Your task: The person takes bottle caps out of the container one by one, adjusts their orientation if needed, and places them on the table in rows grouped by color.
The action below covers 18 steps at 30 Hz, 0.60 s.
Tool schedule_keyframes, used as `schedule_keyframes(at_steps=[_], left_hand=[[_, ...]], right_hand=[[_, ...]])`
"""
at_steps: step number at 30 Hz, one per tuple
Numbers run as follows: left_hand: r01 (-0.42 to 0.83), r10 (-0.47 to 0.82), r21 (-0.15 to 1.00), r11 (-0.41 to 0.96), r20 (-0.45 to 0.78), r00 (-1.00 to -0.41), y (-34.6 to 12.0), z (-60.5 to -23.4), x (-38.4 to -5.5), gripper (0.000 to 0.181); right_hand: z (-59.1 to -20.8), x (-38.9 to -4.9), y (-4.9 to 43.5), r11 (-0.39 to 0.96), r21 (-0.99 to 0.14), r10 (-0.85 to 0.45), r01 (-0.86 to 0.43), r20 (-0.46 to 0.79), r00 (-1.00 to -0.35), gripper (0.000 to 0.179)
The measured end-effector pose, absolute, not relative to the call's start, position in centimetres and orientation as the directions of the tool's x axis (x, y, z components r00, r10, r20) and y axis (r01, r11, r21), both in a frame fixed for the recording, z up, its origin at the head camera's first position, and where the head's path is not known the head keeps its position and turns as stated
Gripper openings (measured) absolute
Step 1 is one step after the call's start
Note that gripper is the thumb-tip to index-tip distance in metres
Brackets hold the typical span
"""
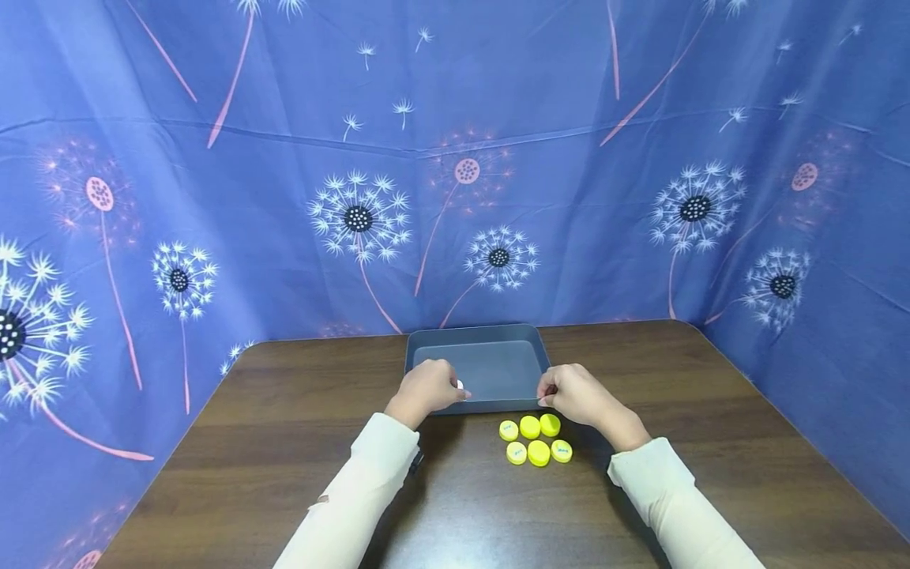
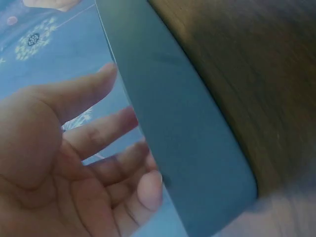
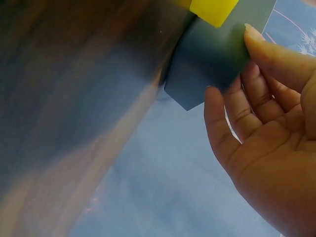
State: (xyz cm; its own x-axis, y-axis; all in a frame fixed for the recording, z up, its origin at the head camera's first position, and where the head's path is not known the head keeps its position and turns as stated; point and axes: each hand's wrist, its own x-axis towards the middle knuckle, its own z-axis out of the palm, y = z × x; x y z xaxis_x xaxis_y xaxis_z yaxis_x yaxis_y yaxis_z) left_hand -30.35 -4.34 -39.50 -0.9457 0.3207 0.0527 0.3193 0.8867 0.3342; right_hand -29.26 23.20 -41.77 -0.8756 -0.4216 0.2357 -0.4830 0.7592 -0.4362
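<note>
In the head view a dark grey-blue tray [image 1: 478, 337] lies at the far side of the wooden table. My left hand [image 1: 424, 389] is over its near wall; a small white spot shows beside the fingertips. The left wrist view has the thumb and index finger apart beside the tray rim, some fingertips hidden by the wall. My right hand [image 1: 577, 393] is at the near right corner of the tray. Its thumb overlaps the wall in the right wrist view, with the other fingers loosely bent. Several yellow bottle caps [image 1: 539, 453] lie between the hands.
The brown table [image 1: 298, 442] runs out to either side of the tray. Behind and beside it hangs a blue cloth [image 1: 419, 261] with a dandelion print. A yellow cap [image 3: 215, 10] appears in front of the tray wall.
</note>
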Motion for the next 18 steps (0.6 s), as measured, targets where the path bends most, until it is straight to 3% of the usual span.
schedule_keyframes(at_steps=[5,10,18], left_hand=[[0.259,0.290,0.370,0.892,-0.030,-0.957,-4.1,-40.0,-30.7,0.034],[0.253,0.297,0.400,0.881,-0.050,-0.954,-4.2,-40.5,-30.8,0.040],[0.288,0.301,0.431,0.855,0.039,-0.953,-4.3,-41.1,-30.8,0.035]], right_hand=[[-41.9,-29.1,23.1,0.767,-0.458,-0.394,-0.449,0.216,-0.894,0.016],[-42.2,-29.1,23.1,0.764,-0.471,-0.395,-0.440,0.198,-0.897,0.015],[-42.1,-29.3,23.2,0.769,-0.469,-0.383,-0.435,0.207,-0.900,0.016]])
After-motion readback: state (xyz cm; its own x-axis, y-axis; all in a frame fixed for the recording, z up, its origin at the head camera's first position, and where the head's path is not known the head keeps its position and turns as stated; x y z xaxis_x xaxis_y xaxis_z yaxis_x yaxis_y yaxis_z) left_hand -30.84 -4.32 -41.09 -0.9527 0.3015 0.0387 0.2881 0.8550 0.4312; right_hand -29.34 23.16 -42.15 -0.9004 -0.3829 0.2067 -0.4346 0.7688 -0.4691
